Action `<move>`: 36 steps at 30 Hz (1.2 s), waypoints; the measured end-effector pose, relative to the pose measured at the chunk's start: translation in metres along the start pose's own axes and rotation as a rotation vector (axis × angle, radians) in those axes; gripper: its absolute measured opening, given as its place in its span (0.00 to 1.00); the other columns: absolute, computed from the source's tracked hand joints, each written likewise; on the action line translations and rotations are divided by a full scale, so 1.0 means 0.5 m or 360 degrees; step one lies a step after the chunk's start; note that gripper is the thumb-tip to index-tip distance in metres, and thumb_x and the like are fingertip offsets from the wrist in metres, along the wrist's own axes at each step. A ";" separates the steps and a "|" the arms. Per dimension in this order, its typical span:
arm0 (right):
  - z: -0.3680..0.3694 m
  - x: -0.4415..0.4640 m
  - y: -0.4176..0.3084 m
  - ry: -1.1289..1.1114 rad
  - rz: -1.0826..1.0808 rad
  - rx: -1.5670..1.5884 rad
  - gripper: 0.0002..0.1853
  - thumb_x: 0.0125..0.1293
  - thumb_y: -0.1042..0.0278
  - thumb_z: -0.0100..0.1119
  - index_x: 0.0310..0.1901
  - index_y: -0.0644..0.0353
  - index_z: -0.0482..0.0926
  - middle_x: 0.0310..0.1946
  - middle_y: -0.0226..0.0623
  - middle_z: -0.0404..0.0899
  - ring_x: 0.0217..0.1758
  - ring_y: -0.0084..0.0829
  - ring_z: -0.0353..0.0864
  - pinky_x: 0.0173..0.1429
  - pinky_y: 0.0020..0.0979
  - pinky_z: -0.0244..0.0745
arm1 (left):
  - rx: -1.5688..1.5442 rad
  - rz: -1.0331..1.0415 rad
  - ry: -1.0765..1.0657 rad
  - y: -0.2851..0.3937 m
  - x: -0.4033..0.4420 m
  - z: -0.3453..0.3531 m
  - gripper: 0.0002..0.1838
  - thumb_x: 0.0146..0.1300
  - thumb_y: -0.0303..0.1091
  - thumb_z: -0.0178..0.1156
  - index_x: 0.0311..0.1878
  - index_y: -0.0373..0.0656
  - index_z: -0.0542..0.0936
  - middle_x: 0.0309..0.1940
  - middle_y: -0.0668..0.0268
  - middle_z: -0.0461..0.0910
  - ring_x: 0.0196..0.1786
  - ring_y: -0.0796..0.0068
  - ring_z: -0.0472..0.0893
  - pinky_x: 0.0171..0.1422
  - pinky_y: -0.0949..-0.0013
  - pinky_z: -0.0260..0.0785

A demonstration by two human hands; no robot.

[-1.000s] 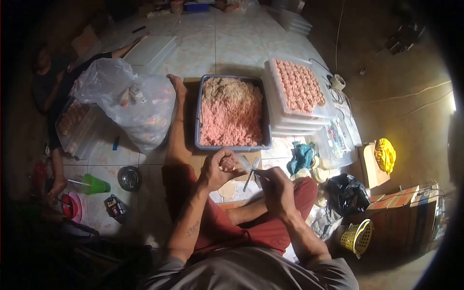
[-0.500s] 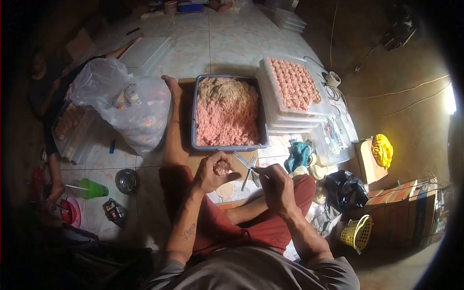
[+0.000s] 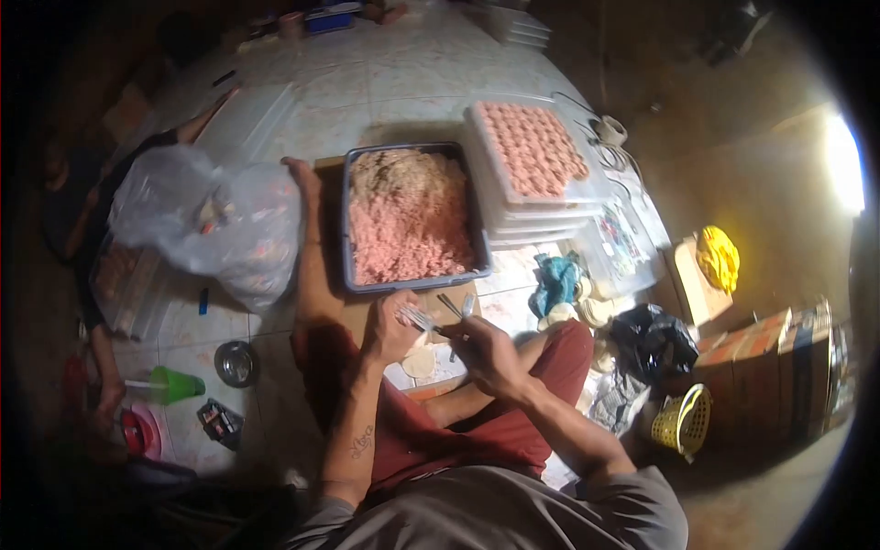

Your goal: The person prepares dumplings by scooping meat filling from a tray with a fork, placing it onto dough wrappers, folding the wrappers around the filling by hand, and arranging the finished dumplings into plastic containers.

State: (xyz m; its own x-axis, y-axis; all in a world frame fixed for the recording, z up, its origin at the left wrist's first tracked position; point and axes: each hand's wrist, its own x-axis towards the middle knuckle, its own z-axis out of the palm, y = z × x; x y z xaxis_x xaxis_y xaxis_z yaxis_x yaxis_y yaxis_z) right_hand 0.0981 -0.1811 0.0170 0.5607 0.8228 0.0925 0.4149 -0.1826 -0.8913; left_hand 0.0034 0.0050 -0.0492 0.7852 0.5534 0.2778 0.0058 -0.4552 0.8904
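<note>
Cupping a small, soft pink lump, the left hand has its fingers curled partway closed near the middle of the frame. The right hand closes in a pinch on a slim, silvery metal fork, its tines at the lump; whether they press in is hard to tell. For good work here, I'd judge, the cupping fingers should stay loose enough not to squash the lump, the wrist steady, and the tines shallow and clear of the skin.

Just above the hands stands a dark blue-grey plastic tub of pink and pale brown mixture. Upper right, stacked clear plastic boxes carry rows of pink portions; upper left, a bulging translucent plastic bag sits beside the outstretched leg.
</note>
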 end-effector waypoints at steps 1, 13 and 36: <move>-0.003 0.014 0.006 0.0016 -0.0020 -0.0114 0.09 0.68 0.80 0.59 0.48 0.65 0.83 0.35 0.43 0.80 0.36 0.34 0.81 0.41 0.33 0.75 | -0.0171 -0.0276 -0.0029 0.044 0.013 -0.003 0.14 0.52 0.27 0.79 0.35 0.42 0.80 0.30 0.70 0.81 0.33 0.82 0.77 0.38 0.70 0.71; -0.012 0.220 0.053 -0.0087 -0.0682 -0.0587 0.15 0.65 0.65 0.60 0.46 0.68 0.81 0.41 0.56 0.82 0.50 0.57 0.84 0.53 0.51 0.80 | -0.0773 -0.0052 -0.0267 0.102 0.053 0.017 0.43 0.69 0.60 0.64 0.71 0.30 0.67 0.61 0.56 0.75 0.65 0.65 0.74 0.71 0.63 0.66; -0.625 0.476 0.300 -0.0461 -0.0008 -0.0968 0.15 0.69 0.59 0.56 0.47 0.58 0.88 0.37 0.37 0.88 0.43 0.29 0.84 0.48 0.34 0.78 | 0.0007 -0.0563 -0.0183 -0.124 -0.049 0.018 0.14 0.69 0.36 0.66 0.49 0.34 0.82 0.36 0.57 0.86 0.39 0.68 0.84 0.47 0.66 0.76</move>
State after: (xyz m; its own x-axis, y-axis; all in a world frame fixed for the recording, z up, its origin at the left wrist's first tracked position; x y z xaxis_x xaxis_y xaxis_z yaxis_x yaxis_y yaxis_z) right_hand 0.5176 -0.1806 0.0438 0.3781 0.9201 -0.1021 0.7943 -0.3791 -0.4748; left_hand -0.0107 0.0135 -0.1146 0.7986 0.5953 -0.0893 0.2916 -0.2529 0.9225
